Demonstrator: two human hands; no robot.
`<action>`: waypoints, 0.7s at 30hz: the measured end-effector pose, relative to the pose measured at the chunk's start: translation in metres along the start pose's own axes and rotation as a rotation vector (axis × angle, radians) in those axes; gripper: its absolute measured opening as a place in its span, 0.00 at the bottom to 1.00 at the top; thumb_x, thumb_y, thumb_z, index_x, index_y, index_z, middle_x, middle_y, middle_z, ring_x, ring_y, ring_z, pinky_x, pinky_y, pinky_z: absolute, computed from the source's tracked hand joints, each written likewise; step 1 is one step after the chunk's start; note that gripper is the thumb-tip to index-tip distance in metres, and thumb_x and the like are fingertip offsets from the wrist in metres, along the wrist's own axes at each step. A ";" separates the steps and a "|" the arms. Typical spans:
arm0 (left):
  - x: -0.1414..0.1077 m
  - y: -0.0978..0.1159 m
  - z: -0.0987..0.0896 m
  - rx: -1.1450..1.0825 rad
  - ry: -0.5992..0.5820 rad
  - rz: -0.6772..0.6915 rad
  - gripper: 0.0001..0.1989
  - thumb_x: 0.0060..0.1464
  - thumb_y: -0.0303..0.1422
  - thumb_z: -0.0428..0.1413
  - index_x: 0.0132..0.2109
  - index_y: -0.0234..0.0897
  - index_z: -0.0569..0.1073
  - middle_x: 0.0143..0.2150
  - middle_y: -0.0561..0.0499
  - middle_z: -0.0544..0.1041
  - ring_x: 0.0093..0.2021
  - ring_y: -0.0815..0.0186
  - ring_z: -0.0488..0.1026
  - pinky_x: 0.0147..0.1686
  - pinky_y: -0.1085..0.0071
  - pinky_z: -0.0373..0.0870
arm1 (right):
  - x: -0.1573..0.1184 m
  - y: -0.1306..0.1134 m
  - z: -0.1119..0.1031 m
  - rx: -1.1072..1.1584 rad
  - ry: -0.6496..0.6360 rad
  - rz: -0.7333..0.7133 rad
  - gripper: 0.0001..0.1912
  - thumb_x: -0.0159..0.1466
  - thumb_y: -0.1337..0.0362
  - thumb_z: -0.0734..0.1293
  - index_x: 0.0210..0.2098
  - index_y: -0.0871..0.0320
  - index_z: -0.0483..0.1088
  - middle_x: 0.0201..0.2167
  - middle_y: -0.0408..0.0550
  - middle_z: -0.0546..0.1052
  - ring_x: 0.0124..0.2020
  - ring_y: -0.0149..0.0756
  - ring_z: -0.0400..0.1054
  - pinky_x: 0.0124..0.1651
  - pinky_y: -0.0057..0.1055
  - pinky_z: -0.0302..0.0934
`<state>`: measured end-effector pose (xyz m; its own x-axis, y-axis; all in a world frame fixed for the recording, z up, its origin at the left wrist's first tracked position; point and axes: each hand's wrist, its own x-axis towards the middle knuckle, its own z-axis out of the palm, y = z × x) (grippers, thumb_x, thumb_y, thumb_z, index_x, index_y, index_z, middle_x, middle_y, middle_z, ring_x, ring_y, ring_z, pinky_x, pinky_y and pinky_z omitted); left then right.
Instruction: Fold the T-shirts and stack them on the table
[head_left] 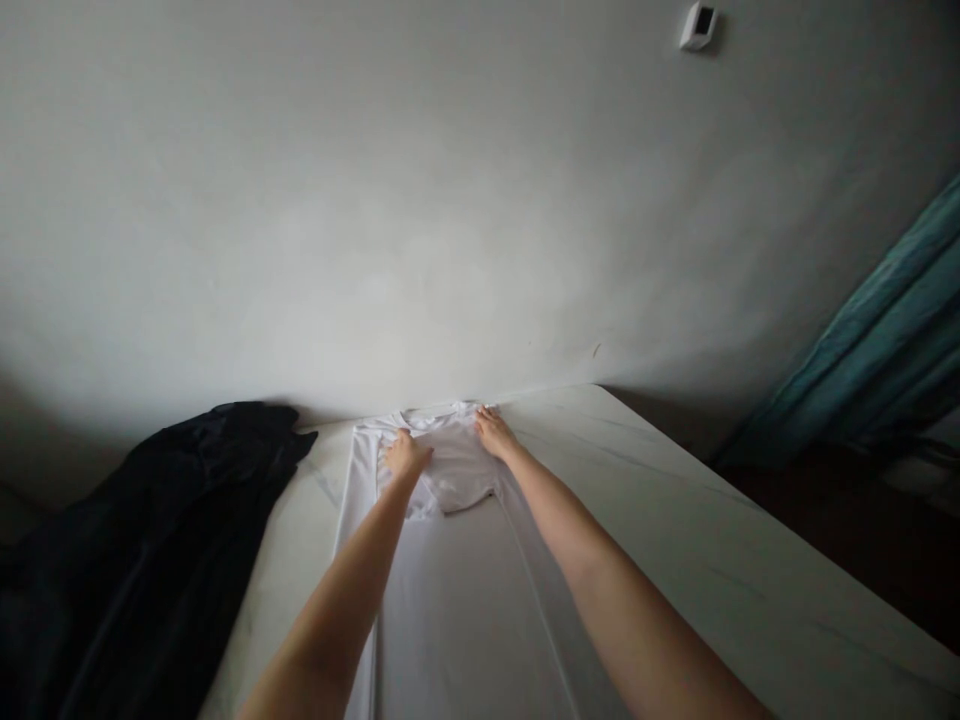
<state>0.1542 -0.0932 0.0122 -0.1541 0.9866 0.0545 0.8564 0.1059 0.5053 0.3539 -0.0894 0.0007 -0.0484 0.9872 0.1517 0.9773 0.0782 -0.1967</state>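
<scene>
A white garment [465,590] lies lengthwise on a pale marbled table [645,490], its neckline end near the wall. Part of the cloth at that far end is folded over, with a loose edge across the middle. My left hand [406,455] rests on the upper left of the garment, fingers spread. On the upper right part, near the shoulder, my right hand [495,434] lies on the fabric with its fingers stretched out. Both arms reach forward over the garment.
Dark clothing [157,540] is heaped over the table's left side. A grey-white wall [450,220] stands behind the table, with a small white device [699,27] mounted high up. Teal curtains [862,350] hang at the right, beyond the table's edge.
</scene>
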 end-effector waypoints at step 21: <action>-0.039 0.019 0.009 -0.180 0.125 0.080 0.21 0.59 0.23 0.41 0.59 0.33 0.59 0.44 0.40 0.78 0.46 0.58 0.76 0.43 0.66 0.69 | 0.004 0.011 0.023 -0.044 0.001 0.083 0.29 0.73 0.56 0.47 0.69 0.61 0.52 0.70 0.58 0.52 0.71 0.44 0.42 0.70 0.44 0.37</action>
<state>0.1808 -0.1289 0.0117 -0.1584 0.9666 0.2016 0.7685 -0.0075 0.6398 0.3596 -0.0813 -0.0228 0.0333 0.9899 0.1374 0.9860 -0.0101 -0.1664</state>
